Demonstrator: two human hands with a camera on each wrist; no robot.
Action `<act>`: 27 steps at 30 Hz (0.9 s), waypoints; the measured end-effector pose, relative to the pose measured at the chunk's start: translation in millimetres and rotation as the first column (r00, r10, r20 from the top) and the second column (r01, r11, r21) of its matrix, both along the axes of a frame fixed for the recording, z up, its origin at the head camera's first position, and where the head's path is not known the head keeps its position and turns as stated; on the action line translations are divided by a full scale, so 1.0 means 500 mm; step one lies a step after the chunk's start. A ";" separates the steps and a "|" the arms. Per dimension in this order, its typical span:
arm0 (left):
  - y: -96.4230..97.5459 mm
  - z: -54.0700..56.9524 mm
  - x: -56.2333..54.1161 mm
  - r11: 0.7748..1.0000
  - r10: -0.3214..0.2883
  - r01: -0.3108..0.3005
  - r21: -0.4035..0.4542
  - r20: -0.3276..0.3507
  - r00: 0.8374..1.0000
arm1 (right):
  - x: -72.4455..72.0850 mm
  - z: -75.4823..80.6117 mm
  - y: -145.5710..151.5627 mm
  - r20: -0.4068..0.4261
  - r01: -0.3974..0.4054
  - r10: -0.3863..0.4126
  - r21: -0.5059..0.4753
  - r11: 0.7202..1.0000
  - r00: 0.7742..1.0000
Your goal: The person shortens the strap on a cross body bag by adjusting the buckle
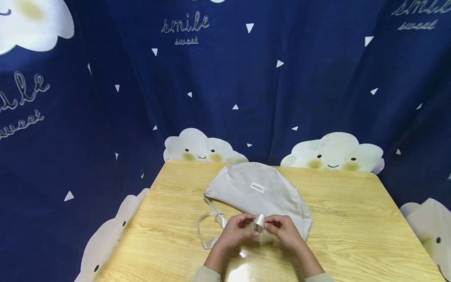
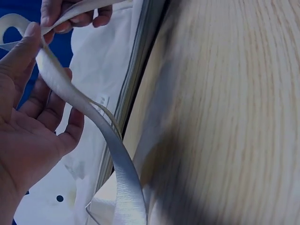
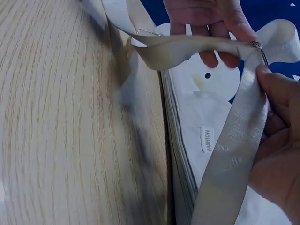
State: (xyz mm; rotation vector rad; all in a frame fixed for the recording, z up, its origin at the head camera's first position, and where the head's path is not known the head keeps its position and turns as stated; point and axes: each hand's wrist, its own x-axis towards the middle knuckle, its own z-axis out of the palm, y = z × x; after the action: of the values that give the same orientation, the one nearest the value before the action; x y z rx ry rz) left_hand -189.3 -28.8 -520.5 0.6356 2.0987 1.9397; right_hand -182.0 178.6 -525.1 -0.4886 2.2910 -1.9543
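Note:
A pale beige bag (image 1: 243,188) with a curved top and a small "FASHION" label (image 3: 207,139) lies on the wooden table. Just in front of it, both hands hold its webbing strap (image 2: 110,133) above the tabletop. My left hand (image 1: 237,230) pinches the strap between thumb and fingers; its other fingers are loosely bent. Opposite, my right hand (image 1: 284,230) pinches the strap beside a thin metal buckle (image 3: 261,52), which shows at the thumb tips in the right wrist view. A strap loop (image 3: 280,40) stands up between the hands. The fingers partly hide the buckle.
Part of the strap (image 1: 201,231) lies looped on the table left of the hands, near a slider at the bag's corner. The wooden table (image 1: 352,219) extends to both sides. A dark blue curtain (image 1: 218,78) with clouds hangs behind it.

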 end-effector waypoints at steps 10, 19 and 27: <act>-0.003 -0.033 -0.014 0.997 0.061 -0.059 -0.046 0.029 0.998 | 0.005 -0.037 0.055 0.020 -0.089 0.088 0.056 0.994 0.996; -0.001 0.007 0.001 0.999 -0.005 0.004 0.047 0.003 1.000 | -0.002 -0.035 0.040 -0.025 -0.032 0.033 0.041 0.999 0.999; 0.003 -0.005 0.008 0.999 -0.012 0.013 0.041 -0.008 1.000 | 0.003 -0.020 0.018 0.056 -0.014 0.014 0.005 1.000 0.998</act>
State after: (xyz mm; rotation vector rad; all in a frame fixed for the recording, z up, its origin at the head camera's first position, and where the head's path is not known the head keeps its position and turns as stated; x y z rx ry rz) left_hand -185.3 -27.1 -522.8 0.6642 2.0597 1.9810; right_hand -180.3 187.7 -535.0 -0.4422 2.2522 -1.9291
